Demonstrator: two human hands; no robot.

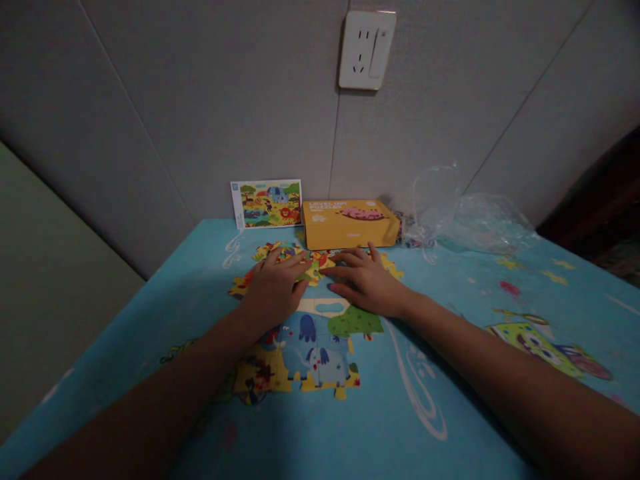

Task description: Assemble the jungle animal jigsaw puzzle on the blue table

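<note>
A colourful animal jigsaw puzzle (315, 357) lies partly joined on the blue patterned tabletop (440, 400). My left hand (275, 287) rests flat on its far pieces, fingers stretched out towards the right. My right hand (363, 280) lies flat beside it, fingers pointing left, fingertips almost meeting those of the left hand over the yellow and red pieces (315, 263). Neither hand grips anything. An elephant and a green tree show on the joined part nearer me.
A yellow puzzle box (350, 223) stands against the grey wall behind the hands. A picture card (267, 203) of the puzzle leans on the wall to its left. A crumpled clear plastic bag (465, 213) lies at the right. A white wall socket (367, 50) is above.
</note>
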